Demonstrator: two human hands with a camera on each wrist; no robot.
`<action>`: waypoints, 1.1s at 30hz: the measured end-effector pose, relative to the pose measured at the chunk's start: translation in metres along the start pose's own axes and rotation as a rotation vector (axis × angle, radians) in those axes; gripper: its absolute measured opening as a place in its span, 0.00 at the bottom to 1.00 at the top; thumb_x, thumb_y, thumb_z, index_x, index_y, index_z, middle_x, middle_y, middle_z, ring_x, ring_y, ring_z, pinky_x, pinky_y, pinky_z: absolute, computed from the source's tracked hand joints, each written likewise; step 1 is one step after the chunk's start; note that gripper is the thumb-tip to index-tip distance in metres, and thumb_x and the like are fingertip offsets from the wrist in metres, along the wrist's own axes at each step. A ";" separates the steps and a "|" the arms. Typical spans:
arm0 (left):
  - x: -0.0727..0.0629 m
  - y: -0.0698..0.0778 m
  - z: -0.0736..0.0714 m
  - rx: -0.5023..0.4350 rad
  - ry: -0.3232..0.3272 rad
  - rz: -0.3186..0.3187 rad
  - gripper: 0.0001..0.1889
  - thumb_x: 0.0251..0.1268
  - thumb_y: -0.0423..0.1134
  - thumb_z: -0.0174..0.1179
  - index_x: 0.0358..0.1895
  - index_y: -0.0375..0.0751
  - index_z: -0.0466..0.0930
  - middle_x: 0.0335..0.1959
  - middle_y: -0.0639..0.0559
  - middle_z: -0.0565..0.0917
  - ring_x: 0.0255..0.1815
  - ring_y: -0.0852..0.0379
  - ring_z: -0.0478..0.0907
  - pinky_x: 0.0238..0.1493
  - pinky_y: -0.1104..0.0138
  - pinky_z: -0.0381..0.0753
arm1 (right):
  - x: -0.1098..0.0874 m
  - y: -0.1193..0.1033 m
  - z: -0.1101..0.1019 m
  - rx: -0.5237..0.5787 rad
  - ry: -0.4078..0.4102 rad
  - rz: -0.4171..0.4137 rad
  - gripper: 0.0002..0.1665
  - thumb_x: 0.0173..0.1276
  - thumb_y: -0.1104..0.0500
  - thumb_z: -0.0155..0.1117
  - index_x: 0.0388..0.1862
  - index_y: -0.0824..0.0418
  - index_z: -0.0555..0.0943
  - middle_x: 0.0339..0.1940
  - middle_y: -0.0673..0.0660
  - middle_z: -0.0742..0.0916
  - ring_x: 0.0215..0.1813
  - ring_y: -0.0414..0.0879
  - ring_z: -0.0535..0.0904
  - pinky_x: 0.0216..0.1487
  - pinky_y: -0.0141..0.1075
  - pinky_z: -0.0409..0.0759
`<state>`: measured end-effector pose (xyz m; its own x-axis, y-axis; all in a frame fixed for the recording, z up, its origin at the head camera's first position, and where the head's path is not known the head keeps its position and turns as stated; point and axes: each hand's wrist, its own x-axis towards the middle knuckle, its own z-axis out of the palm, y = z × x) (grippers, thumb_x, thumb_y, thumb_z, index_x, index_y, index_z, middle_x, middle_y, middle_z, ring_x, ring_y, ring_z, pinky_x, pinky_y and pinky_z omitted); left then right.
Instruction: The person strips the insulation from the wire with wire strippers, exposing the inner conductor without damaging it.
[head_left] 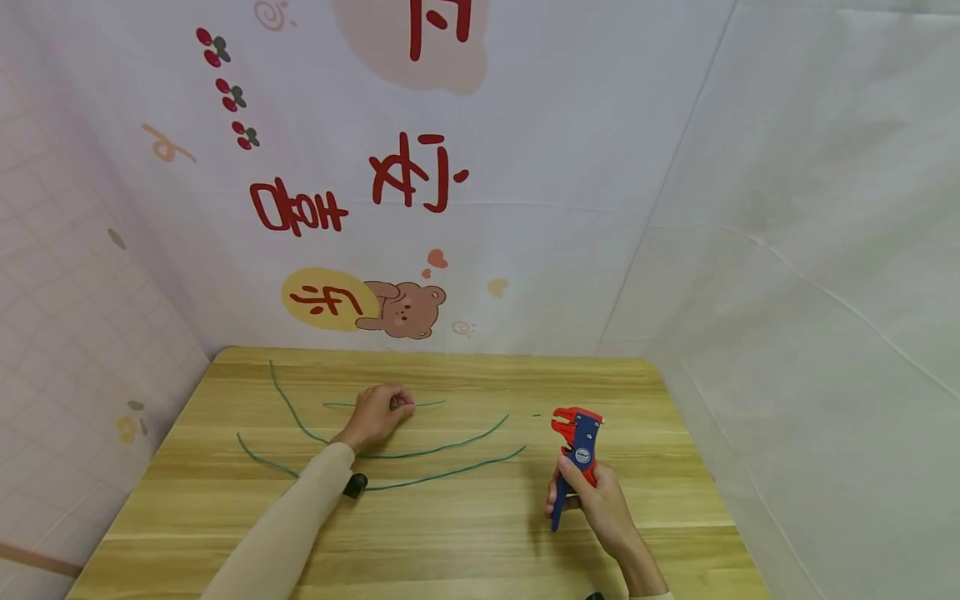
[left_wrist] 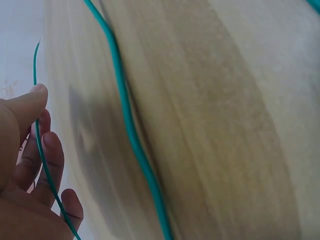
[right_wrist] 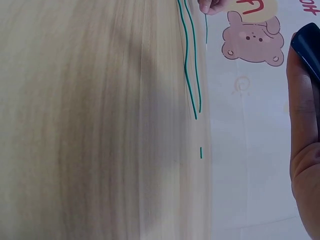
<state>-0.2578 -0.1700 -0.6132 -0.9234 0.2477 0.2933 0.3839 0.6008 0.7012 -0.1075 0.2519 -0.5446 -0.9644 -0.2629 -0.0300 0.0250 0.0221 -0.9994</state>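
Note:
My left hand (head_left: 378, 414) pinches a thin green wire (head_left: 431, 403) between thumb and fingers over the far part of the table. In the left wrist view that wire (left_wrist: 45, 170) runs across the fingers, and its end, thin and pale, sticks out past the thumb. My right hand (head_left: 602, 504) grips a red and blue wire stripper (head_left: 585, 442) by its handles, its red jaws pointing up and left. Only a dark blue handle end (right_wrist: 307, 45) of the tool shows in the right wrist view. A short green piece (head_left: 536, 415) lies left of the jaws.
Two longer green wires, one farther (head_left: 442, 450) and one nearer (head_left: 450, 476), lie curved on the wooden table (head_left: 420, 542), passing beneath the left forearm. A printed white cloth (head_left: 540, 208) hangs behind the table, with plain cloth (head_left: 810, 250) along the right.

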 end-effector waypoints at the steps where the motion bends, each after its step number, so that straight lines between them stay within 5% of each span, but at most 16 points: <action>1: -0.001 -0.001 0.001 -0.001 0.003 0.009 0.04 0.76 0.41 0.76 0.40 0.51 0.90 0.36 0.55 0.88 0.37 0.55 0.80 0.50 0.53 0.71 | 0.000 0.000 0.000 0.000 0.001 0.001 0.20 0.96 0.54 0.51 0.46 0.66 0.80 0.31 0.52 0.90 0.32 0.47 0.93 0.41 0.56 0.95; 14: 0.002 0.027 -0.005 0.110 -0.094 -0.141 0.04 0.75 0.36 0.76 0.39 0.49 0.92 0.39 0.52 0.90 0.41 0.56 0.83 0.52 0.52 0.69 | 0.001 0.003 -0.001 0.006 0.003 0.031 0.20 0.96 0.52 0.52 0.48 0.66 0.79 0.31 0.53 0.90 0.33 0.47 0.93 0.42 0.55 0.96; 33: 0.001 0.019 -0.001 0.113 -0.125 -0.163 0.04 0.77 0.38 0.75 0.40 0.46 0.92 0.40 0.53 0.91 0.42 0.56 0.83 0.51 0.54 0.64 | -0.001 0.005 0.001 -0.004 0.018 0.066 0.18 0.96 0.53 0.52 0.48 0.66 0.79 0.31 0.53 0.90 0.33 0.48 0.93 0.43 0.53 0.96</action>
<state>-0.2515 -0.1590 -0.5989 -0.9689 0.2286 0.0945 0.2336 0.7203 0.6531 -0.1066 0.2515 -0.5494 -0.9652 -0.2436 -0.0956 0.0879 0.0424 -0.9952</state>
